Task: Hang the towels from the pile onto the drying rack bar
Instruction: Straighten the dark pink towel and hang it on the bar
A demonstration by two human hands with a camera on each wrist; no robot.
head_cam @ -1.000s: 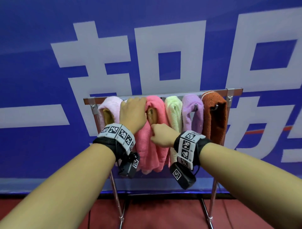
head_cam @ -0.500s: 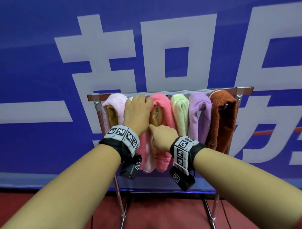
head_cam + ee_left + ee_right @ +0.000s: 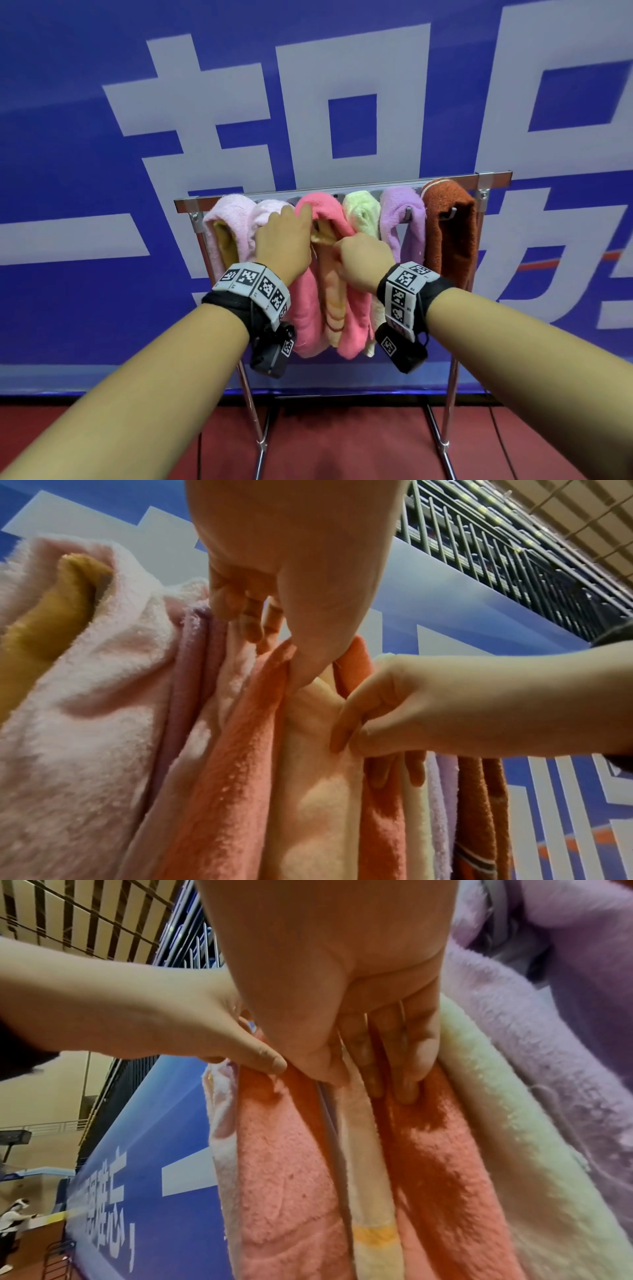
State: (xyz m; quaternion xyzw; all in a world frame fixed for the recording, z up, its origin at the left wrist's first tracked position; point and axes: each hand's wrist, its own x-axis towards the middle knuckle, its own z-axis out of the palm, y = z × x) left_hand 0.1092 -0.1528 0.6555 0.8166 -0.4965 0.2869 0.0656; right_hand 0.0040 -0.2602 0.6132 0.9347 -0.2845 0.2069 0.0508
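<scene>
Pinching the cream towel (image 3: 329,291), your right hand (image 3: 363,262) has its thumb and curled fingers (image 3: 390,1053) closed on the pale fabric that hangs inside the fold of the hot-pink towel (image 3: 322,212). The right wrist view shows the fingertips pressed into the pink pile with the cream strip running between thumb and fingers.

Your left hand (image 3: 284,240) sits just to the left, touching the same pink towel near its top; its thumb (image 3: 308,666) pushes into the cleft between the pink and cream cloth, and the other fingers curl over the pink towel's left edge, gripping it against the neighbouring pale-pink towel (image 3: 265,216). The two hands are almost touching.

All of this hangs from the drying rack bar (image 3: 455,179), which runs left to right in front of a blue banner (image 3: 68,137) with large white characters. From the left along the bar you have a light-pink towel (image 3: 229,219) with a mustard one (image 3: 224,240) tucked inside it, the pale-pink towel, the hot-pink towel with the cream one, a pale-green towel (image 3: 361,214), a lilac towel (image 3: 400,212) and a rust-brown towel (image 3: 448,219) at the far right end. The rack's chrome legs (image 3: 251,404) stand on a red floor (image 3: 342,445).
</scene>
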